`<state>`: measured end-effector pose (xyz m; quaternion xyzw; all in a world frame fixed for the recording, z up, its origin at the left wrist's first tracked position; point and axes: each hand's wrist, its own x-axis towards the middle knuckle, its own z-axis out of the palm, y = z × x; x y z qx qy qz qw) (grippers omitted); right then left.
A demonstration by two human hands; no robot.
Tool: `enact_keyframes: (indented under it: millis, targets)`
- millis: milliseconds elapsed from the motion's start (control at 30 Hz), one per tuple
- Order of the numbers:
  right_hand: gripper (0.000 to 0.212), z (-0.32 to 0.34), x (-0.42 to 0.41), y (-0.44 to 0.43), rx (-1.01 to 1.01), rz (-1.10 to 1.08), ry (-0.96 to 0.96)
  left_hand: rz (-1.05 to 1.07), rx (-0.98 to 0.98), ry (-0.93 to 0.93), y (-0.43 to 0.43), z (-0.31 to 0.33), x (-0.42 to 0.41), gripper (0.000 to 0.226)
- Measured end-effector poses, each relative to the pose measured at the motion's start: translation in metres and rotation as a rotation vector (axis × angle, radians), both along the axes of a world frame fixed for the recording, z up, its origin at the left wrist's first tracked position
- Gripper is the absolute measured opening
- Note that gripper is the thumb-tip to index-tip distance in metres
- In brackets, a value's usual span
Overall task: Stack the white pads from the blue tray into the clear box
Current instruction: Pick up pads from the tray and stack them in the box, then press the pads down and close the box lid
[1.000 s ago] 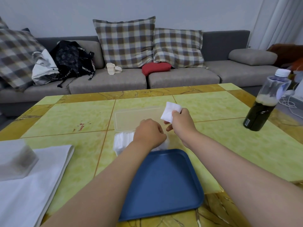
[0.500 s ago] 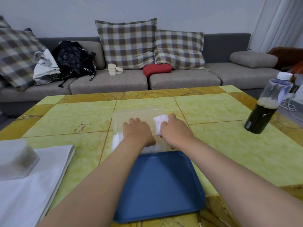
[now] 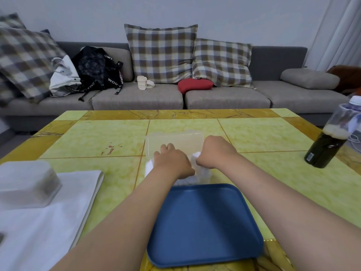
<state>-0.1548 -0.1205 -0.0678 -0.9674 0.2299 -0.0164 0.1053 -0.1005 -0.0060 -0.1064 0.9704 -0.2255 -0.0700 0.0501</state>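
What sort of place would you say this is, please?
Most likely a home living room: a grey sofa with checked cushions stands behind a tiled table.

You work bare-armed: your left forearm (image 3: pixel 127 218) and right forearm (image 3: pixel 283 192) run uncovered from the near edge to the wrists, and your left hand (image 3: pixel 172 163) and right hand (image 3: pixel 214 151) are bare too.

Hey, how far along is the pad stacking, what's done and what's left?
Nearly finished. Done: the blue tray shows no pads, and a stack of white pads sits in the clear box. In hand: the right hand pinches one pad at the box's right end while the left hand rests on the stack. Left: seat that pad and let go.
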Motion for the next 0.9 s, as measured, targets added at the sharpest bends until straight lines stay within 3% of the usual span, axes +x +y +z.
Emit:
enact_keyframes:
  millis: [133, 267, 467, 600, 733, 800, 900]
  targets:
    - [0.013, 0.003, 0.007, 0.015, -0.167, -0.02, 0.149, -0.013, -0.001, -0.011, 0.004, 0.001, 0.0, 0.039]
    - [0.017, -0.01, 0.011, 0.019, -0.224, -0.067, 0.156, -0.043, -0.03, -0.024, 0.012, 0.002, -0.004, 0.039]
    - [0.026, -0.017, 0.002, 0.01, -0.062, -0.001, 0.103, -0.152, -0.126, -0.084, 0.024, -0.002, -0.014, 0.041]
    - [0.015, -0.026, -0.009, -0.001, 0.075, 0.035, -0.066, -0.229, -0.209, -0.098, 0.041, -0.005, -0.019, 0.054]
    - [0.043, -0.036, -0.023, -0.006, 0.24, 0.041, -0.185, -0.21, -0.265, -0.195, 0.061, -0.003, -0.021, 0.057]
    - [0.051, -0.036, -0.03, -0.007, 0.134, 0.131, -0.226, -0.212, -0.19, -0.183, 0.068, -0.006, -0.023, 0.063]
    - [0.064, -0.039, -0.043, -0.002, -0.003, 0.438, -0.154, -0.247, -0.088, -0.053, 0.069, -0.014, -0.029, 0.078]
